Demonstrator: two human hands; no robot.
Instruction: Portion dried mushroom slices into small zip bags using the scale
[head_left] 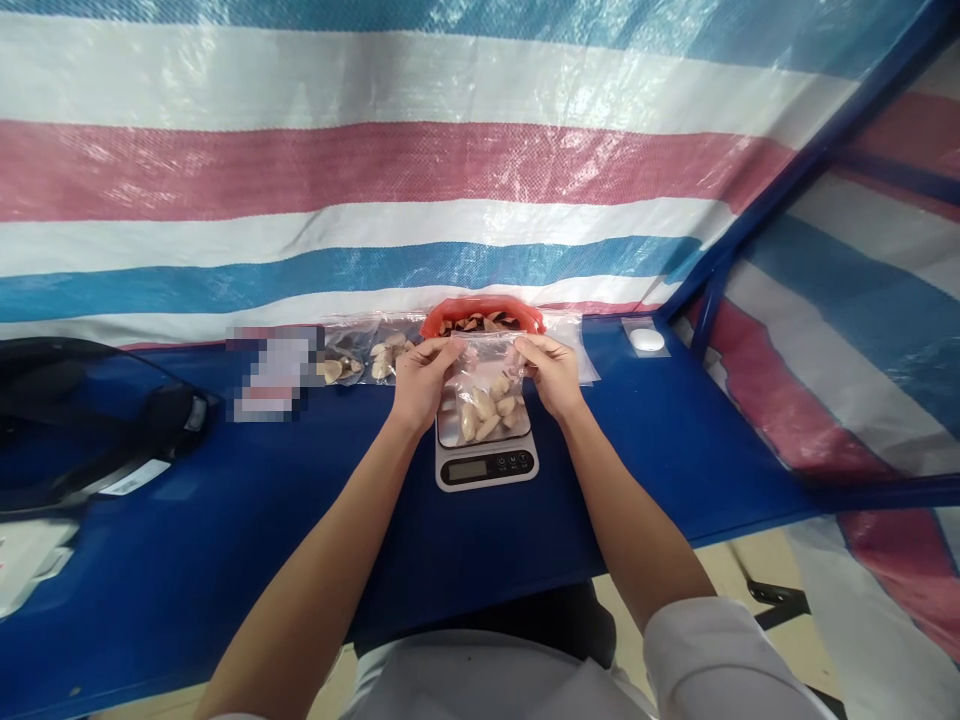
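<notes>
Your left hand point(421, 382) and right hand point(555, 375) each pinch, thumb against fingers, one upper corner of a single clear plastic bag point(491, 358). It hangs between them, your left grip at its ten o'clock, your right at its two. Several pale pieces point(486, 405) lie low in it, overlapping too much to count exactly.

Behind and toward six o'clock sits one white scale point(487, 482); whether the bag touches its pan, you cannot tell. Its front has a display point(467, 470) with no readable figures and three round buttons point(513, 461): one with a power symbol, one lettered M, one T.

At twelve o'clock, one red bag point(480, 303) holds dark brown pieces. Between nine and ten lie two clear bags, one of pale slices point(388, 355), one of dark-edged slices point(343, 368). At nine are one pixelated packet point(274, 375), its print hidden, and, farther out, one black item point(135, 400) with an illegible white label point(135, 478). Between two and three, one white oval object point(646, 340) rests on the blue table point(300, 500).
</notes>
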